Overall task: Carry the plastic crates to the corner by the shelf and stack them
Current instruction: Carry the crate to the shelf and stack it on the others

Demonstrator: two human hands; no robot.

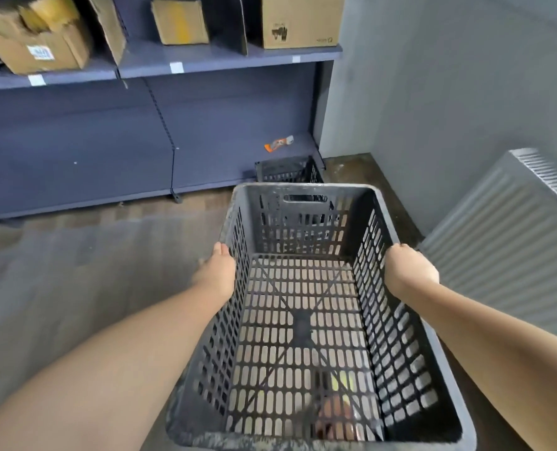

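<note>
Two black slotted crates are in view. The larger in frame, the held crate (pixel 306 320), is carried open side up and empty between both arms, clear of the floor (pixel 75 271), whose brown boards show through its perforated base. Behind it stands a blue shelf (pixel 173 118), its upper level loaded with cardboard boxes (pixel 39 43), its lowest level bare except for a small orange-and-white wrapper (pixel 278 143). A grey wall (pixel 449 92) meets the shelf end to form the corner; a ribbed white panel (pixel 505 242) leans at the right. The second crate (pixel 287 170) sits on the floor in that corner, just beside the shelf base and directly beyond the far rim of the held crate. The left hand (pixel 217 271) presses against the outside of the left wall, its fingers hidden below the rim, so their closure cannot be told. The right hand (pixel 410 270) is clamped over the right rim, fingers curled outside.
</note>
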